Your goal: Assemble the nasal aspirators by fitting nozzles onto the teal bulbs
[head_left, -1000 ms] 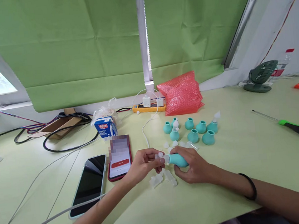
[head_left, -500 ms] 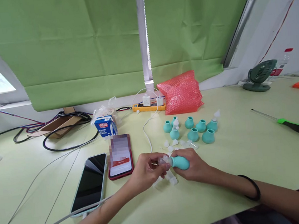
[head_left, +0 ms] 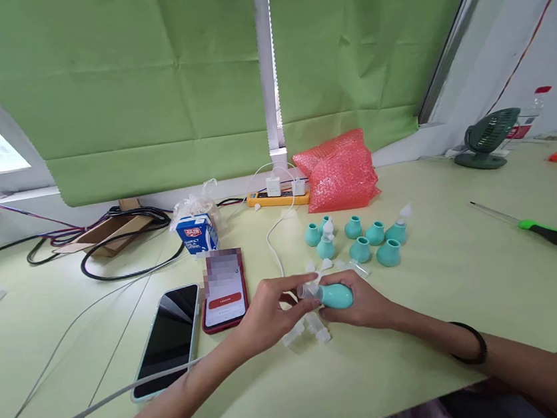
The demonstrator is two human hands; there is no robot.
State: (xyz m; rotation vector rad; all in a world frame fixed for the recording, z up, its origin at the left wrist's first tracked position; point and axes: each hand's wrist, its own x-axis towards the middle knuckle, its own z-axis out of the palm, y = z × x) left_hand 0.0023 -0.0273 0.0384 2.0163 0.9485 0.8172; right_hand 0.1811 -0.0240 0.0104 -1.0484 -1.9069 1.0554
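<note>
My right hand (head_left: 357, 301) is wrapped around a teal squeeze bulb (head_left: 337, 295), which lies sideways with its neck to the left. A clear plastic nozzle (head_left: 308, 290) sits at the bulb's neck. Thumb and index finger of my left hand (head_left: 274, 310) are placed below and above this nozzle, gripping it loosely. Beneath the hands lie translucent plastic tubes (head_left: 317, 327). Just beyond, small white tips (head_left: 326, 264) and a clear tube (head_left: 359, 268) rest on the table. Several teal bulbs stand behind, such as an open-necked bulb (head_left: 388, 253) and one with a clear top (head_left: 326, 247).
Two phones lie left of my hands, one dark-screened (head_left: 167, 339) and one lit (head_left: 224, 296). Farther back are a blue milk carton (head_left: 198, 235), a yellow power strip (head_left: 277, 199) and red bubble wrap (head_left: 339, 172). A screwdriver (head_left: 553, 235) and fan (head_left: 489, 138) are at right.
The fingers of my left hand have spread slightly around the nozzle, with the index finger now straighter above it. The bulb has tilted up a little in my right hand.
</note>
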